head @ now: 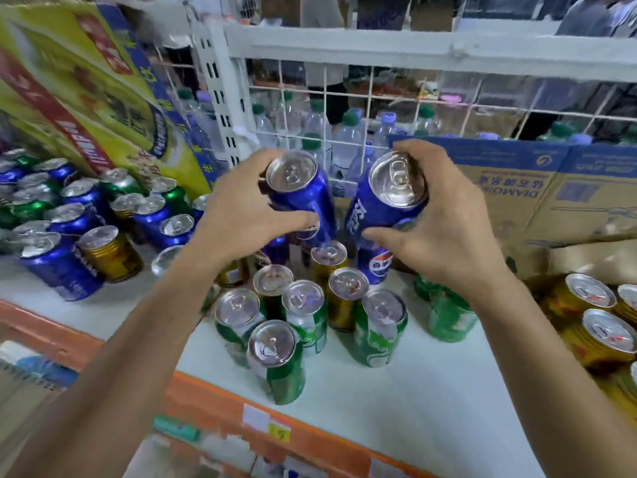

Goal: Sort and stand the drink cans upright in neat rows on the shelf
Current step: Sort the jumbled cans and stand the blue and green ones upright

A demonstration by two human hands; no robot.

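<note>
Blue cans: the left blue can [303, 198] and the right blue can [389, 198] are held above the shelf at mid-frame, just beside each other. Both tilt with their silver lids toward the camera.
Left hand: the left hand [238, 208] grips the left blue can, its fingers [262, 160] curled over the rim and the thumb across the body.
Right hand: the right hand [448, 229] grips the right blue can likewise, its fingers [413, 146] wrapped round the top edge.
Step in hand: probably sorting by colour, with two blue cans lifted out of a mixed bunch.
Next move: it calls for carrying both to where the blues stand, righting them and setting them on their bases without knocking neighbours.
Mixed bunch: green cans [275, 360] and gold cans [344, 298] stand upright and loosely crowded below the hands.
Left group: a stand of blue and green cans [69, 215] at the left of the frame, upright but in ragged rows.
Materials: thin glossy metal cylinders with smooth printed sides and dull silver lids with pull tabs. They are likely slick and easily dented.
Shelf: the shelf [396, 408] is smooth and white, with an orange front edge [310, 439].
Surroundings: a cardboard box [551, 191] sits at the right and a yellow printed carton [86, 98] at the upper left. A white wire grid [344, 98] stands behind, with plastic water bottles [344, 136] beyond it.
</note>
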